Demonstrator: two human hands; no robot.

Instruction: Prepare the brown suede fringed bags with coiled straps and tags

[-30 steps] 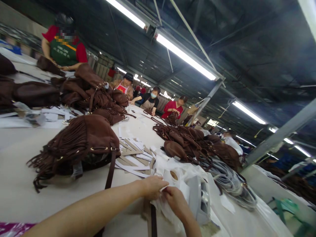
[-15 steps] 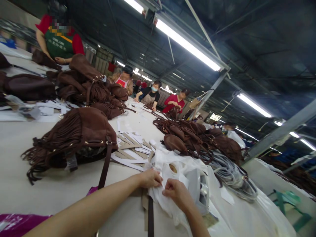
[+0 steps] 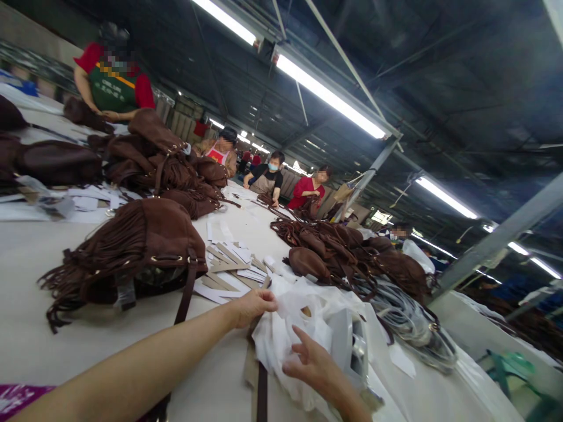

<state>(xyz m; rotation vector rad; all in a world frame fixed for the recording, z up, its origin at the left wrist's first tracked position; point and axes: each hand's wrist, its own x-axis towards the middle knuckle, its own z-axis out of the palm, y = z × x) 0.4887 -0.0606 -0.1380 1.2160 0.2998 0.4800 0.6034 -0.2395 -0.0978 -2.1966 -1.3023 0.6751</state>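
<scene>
My left hand (image 3: 255, 306) is closed in a pinch on the edge of a thin white sheet (image 3: 292, 299), which may be tissue or soft plastic. My right hand (image 3: 314, 360) is just to the right of it, fingers apart, with nothing in its grasp, over more crumpled white sheeting (image 3: 281, 346). Behind the raised sheet, a roll's brown core (image 3: 306, 310) shows only in part. A grey device with a metal part (image 3: 345, 337) stands right of the sheeting. Left of my forearm lies a brown fringed drawstring bag (image 3: 169, 228), its strap (image 3: 187, 290) trailing toward my arm.
Paper and card strips (image 3: 229, 264) lie beyond my left hand. Brown bags are heaped at the left (image 3: 145, 146) and right (image 3: 334, 246). Clear plastic coils (image 3: 409, 316) lie at the right, near a slanted metal post (image 3: 497, 246). Several co-workers (image 3: 116, 88) stand around the table.
My left hand has moved left and slightly up, drawing the white sheet partly across the roll's core. My right hand has opened from a pinch, fingers now spread.
</scene>
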